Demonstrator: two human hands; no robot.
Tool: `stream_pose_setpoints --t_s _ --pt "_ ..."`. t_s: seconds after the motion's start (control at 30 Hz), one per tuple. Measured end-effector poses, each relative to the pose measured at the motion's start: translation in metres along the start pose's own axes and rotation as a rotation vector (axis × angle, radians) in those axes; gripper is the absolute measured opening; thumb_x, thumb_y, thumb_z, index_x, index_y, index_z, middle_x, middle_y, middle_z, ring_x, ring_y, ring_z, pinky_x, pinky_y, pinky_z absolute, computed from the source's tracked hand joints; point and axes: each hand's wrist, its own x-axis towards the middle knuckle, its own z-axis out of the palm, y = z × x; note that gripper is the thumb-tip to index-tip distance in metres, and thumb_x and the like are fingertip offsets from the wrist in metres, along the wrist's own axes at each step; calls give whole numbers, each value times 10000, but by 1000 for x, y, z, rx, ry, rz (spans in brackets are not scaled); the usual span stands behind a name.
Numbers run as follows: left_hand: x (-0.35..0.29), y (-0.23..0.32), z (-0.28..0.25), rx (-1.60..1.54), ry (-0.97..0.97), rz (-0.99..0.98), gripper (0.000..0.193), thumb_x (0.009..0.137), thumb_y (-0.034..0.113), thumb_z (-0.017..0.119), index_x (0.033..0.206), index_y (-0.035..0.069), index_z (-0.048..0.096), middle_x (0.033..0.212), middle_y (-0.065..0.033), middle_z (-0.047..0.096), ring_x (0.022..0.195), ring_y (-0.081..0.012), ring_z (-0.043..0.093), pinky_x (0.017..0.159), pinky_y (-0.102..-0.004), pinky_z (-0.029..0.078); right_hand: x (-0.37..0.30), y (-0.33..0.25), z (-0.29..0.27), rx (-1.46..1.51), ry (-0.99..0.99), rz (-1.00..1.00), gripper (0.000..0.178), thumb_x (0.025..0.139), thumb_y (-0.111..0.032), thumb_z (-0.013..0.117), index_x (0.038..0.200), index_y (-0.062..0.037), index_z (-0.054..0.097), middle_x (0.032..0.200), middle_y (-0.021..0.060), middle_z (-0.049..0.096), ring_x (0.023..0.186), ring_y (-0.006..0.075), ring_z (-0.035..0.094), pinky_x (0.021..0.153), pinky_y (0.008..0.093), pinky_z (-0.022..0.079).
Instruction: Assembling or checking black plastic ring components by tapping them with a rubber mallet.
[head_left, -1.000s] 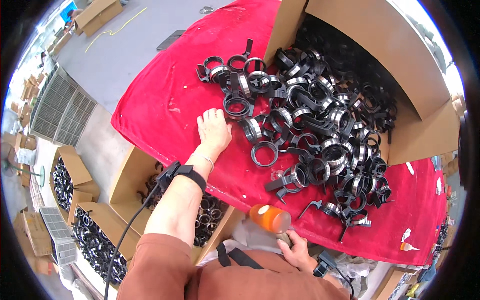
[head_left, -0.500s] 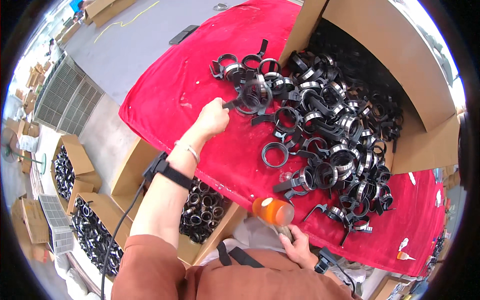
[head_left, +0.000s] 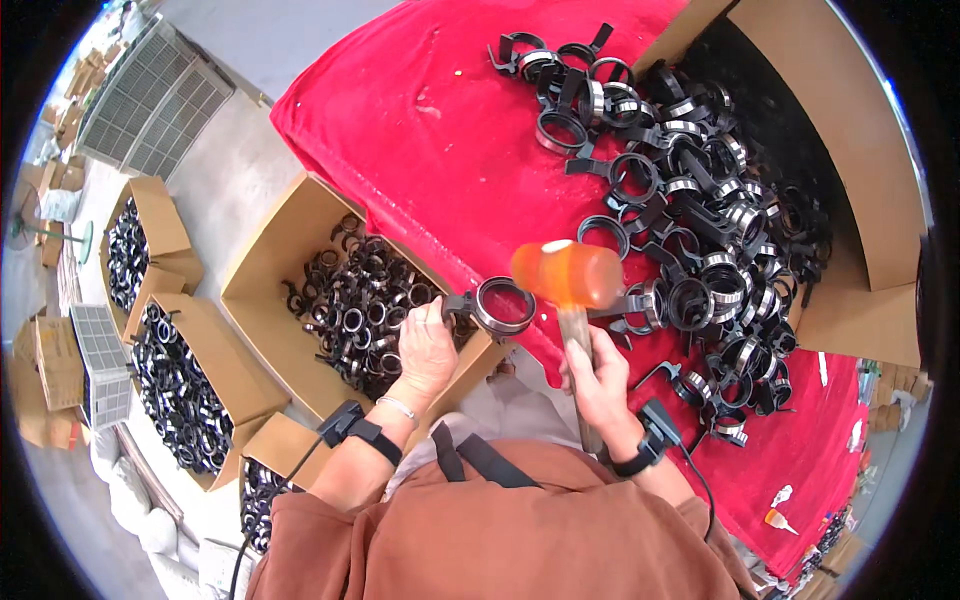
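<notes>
Since half a second ago, the left hand (head_left: 427, 350) has drawn back from over the red-covered table (head_left: 420, 130) to just outside its near edge, bringing a black ring part (head_left: 478, 308) with it. The mallet (head_left: 567, 275), lower and closer to the person then, is now raised so that its head shows over the cloth.

The left hand is closed around the end of the part's short black handle, fingers curled. The part's round, open ring points right and appears against the table's near edge, beside the mallet's head; whether the two touch cannot be told.

The right hand (head_left: 598, 380) is wrapped round the mallet's wooden handle, with the orange, translucent head upright above the fist.

A heap of similar black and silver rings (head_left: 690, 220) spreads along the right half of the table, spilling from the mouth of a cardboard box (head_left: 860, 320) at its far right. A small orange and white bottle (head_left: 778, 520) lies toward the table's near right corner.

Below the near edge, at the left hand's side, an open carton (head_left: 260, 245) holds many more rings. Further left stand other cartons (head_left: 235, 365) of black parts.
</notes>
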Motion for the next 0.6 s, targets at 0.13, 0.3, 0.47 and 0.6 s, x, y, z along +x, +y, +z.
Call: stream_pose_setpoints --t_s 0.13,0.3,0.47,0.6 --pt "2 15 -3 -289 -217 -182 440 747 -19 575 1168 -9 447 1018 -197 527 916 -378 524 815 -433 433 1 28 6 -58 33 23 277 898 -202 593 1114 -31 564 705 7 578 587 61 524 531 237 440" --pt "25 16 -32 -956 -745 -445 339 843 221 663 1034 -43 565 900 -51 620 852 -120 547 780 -289 470 1 25 8 -194 34 -74 291 884 -181 605 1126 -27 562 779 49 632 693 106 583 643 273 484" --pt "35 17 -17 -1034 -898 -683 387 928 347 552 1039 -19 605 939 -24 621 870 -100 534 834 -264 441 0 27 9 -163 34 -88 304 881 -173 606 1143 -27 558 834 62 648 732 105 592 674 276 491" --pt "39 26 -14 -1155 -750 -753 326 927 308 563 1029 3 618 941 -18 628 863 -79 530 816 -252 433 1 21 5 -97 22 -56 371 896 -155 583 1241 -39 515 814 38 619 681 79 553 629 249 475"
